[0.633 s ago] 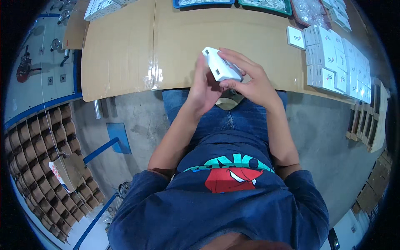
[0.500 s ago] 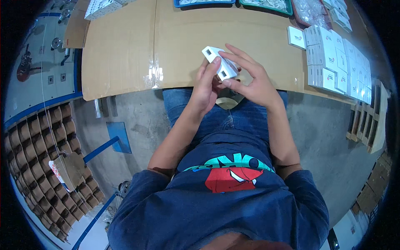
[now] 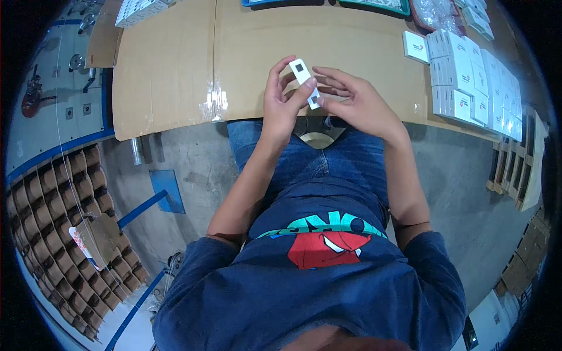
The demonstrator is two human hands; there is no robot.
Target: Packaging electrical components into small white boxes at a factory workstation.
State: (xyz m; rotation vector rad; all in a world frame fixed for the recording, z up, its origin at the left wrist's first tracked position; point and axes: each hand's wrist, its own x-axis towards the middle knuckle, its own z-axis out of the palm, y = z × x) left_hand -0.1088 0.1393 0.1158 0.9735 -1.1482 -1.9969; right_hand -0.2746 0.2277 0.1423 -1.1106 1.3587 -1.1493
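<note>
White, flat cardboard piece with two square cut-outs [image 3: 305, 82] pinched in left hand [image 3: 280, 105], above cardboard-covered surface [image 3: 175, 70]; right hand [image 3: 357, 102] open, fingertips touching its lower end. Risk: slipping from so light a pinch, or creasing.

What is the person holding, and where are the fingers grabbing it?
A small flat white piece with two dark squares, pinched along its edge by the left hand; the right hand touches its lower end.

Navy printed T-shirt [image 3: 316, 281], blue jeans [image 3: 328, 164]
</note>
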